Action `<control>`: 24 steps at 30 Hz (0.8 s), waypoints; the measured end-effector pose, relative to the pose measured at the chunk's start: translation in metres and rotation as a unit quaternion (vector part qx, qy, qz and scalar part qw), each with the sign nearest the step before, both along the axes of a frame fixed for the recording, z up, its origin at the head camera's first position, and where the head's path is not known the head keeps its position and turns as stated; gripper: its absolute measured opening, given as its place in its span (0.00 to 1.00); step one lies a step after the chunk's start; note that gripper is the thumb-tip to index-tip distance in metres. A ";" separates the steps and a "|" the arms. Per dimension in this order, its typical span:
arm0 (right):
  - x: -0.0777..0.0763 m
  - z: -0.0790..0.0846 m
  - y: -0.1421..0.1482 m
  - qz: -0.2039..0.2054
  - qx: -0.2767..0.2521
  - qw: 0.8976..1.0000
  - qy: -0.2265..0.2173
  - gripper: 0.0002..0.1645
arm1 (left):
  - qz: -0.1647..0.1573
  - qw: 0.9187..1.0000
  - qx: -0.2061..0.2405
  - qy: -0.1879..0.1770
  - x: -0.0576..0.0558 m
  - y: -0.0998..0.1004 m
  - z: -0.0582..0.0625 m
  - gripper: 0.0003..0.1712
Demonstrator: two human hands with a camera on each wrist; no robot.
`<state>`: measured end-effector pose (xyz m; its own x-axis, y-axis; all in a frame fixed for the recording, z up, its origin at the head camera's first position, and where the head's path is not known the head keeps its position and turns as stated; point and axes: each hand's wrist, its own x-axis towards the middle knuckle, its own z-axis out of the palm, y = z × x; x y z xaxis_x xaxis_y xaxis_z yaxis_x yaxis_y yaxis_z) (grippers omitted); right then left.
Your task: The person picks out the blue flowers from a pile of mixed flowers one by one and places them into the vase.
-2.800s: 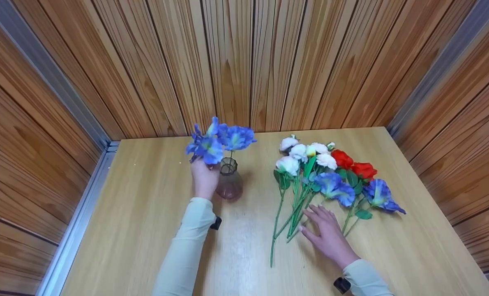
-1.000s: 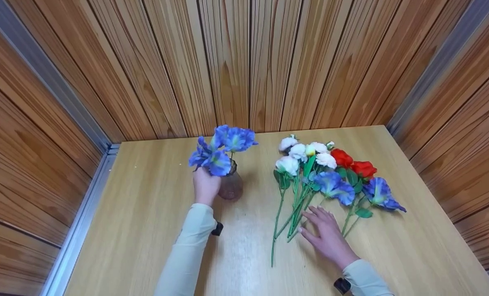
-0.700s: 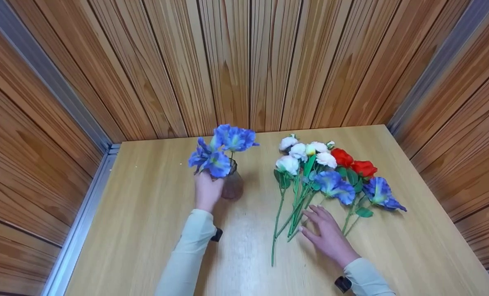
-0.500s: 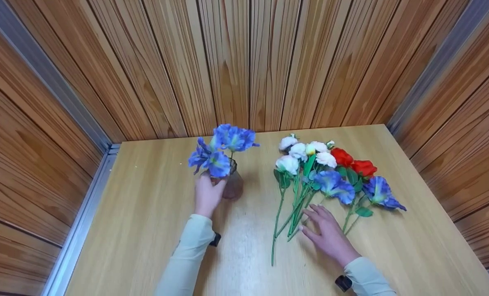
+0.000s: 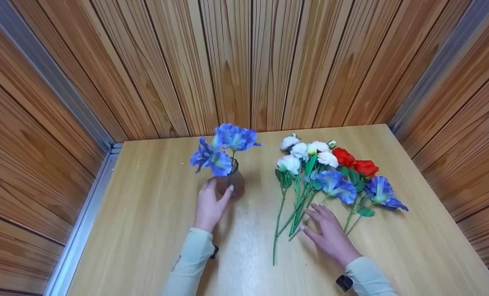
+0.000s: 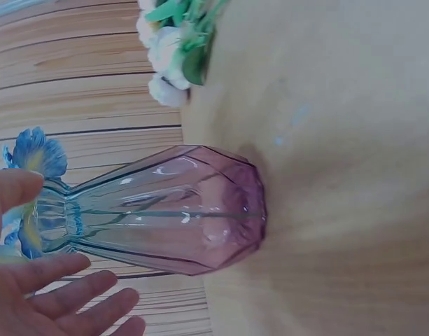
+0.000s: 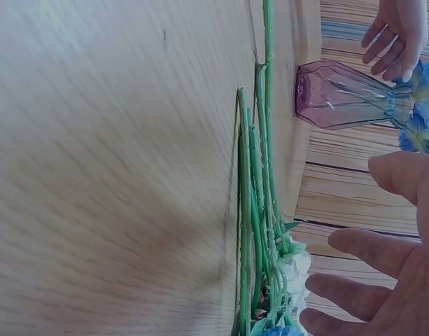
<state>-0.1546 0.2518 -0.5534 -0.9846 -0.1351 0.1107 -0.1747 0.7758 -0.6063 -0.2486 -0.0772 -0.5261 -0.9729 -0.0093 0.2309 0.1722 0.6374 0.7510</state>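
A faceted glass vase [image 6: 165, 210], clear-blue at the neck and pink toward its base, stands upright on the table. Blue artificial flowers [image 5: 238, 138] rise from its mouth, and their green stems show through the glass. My left hand [image 5: 211, 205] is beside the vase with thumb and fingers spread apart, holding nothing. In the left wrist view its fingers [image 6: 67, 294] lie close by the vase neck. My right hand [image 5: 328, 236] hovers with fingers spread near the green stems [image 5: 298, 209] of the loose flowers, and nothing is in its grasp.
Right of the vase lie white flowers [image 5: 289, 164], red flowers [image 5: 365, 167] and more blue flowers [image 5: 382, 193] with green leaves. The wooden table [image 5: 146, 230] is bounded by wood-panelled walls [image 5: 228, 61] at the back and sides.
My left hand has let go of the blue flower, which now stands in the vase with the other, and has drawn back toward me. My right hand has stayed in place.
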 end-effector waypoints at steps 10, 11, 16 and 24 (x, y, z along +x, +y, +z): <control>-0.002 0.000 0.002 0.001 0.011 1.000 0.020 0.32 | -0.049 0.984 -0.153 0.080 0.038 0.004 -0.025 0.42; -0.002 0.000 0.003 0.000 0.011 1.000 0.021 0.32 | -0.056 0.983 -0.158 0.080 0.041 0.005 -0.027 0.44; -0.004 -0.001 0.007 -0.005 0.010 1.000 0.022 0.33 | -0.076 0.981 -0.163 0.072 0.054 0.006 -0.033 0.46; -0.006 0.000 0.014 -0.011 0.003 1.000 0.023 0.34 | -0.100 0.980 -0.163 0.063 0.065 0.006 -0.035 0.44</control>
<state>-0.1604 0.2661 -0.5530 -0.9812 -0.1151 0.1548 -0.1854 0.7834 -0.5932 -0.1832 -0.0707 -0.5616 -0.9114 0.2727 0.3083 0.3964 0.7835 0.4786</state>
